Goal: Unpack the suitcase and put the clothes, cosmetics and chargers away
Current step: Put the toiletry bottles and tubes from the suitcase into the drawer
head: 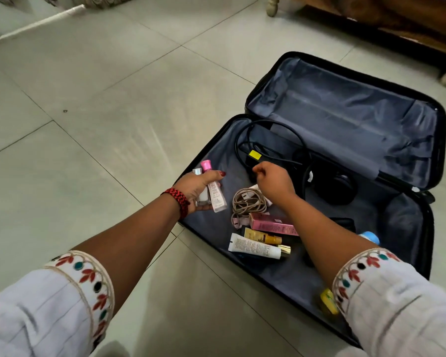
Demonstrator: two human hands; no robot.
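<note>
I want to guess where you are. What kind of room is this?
Probably a bedroom at home: an open suitcase lies on a tiled floor, and a carved wooden frame, likely a bed, stands just beyond it.

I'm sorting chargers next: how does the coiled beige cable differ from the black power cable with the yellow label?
The coiled beige cable is thin and wound into a tight bundle; the black power cable with the yellow label is thicker and sprawls in wide loose loops. The beige one lies beside the pink carton, the black one near the hinge. Both lie in the base of the open black suitcase.
</note>
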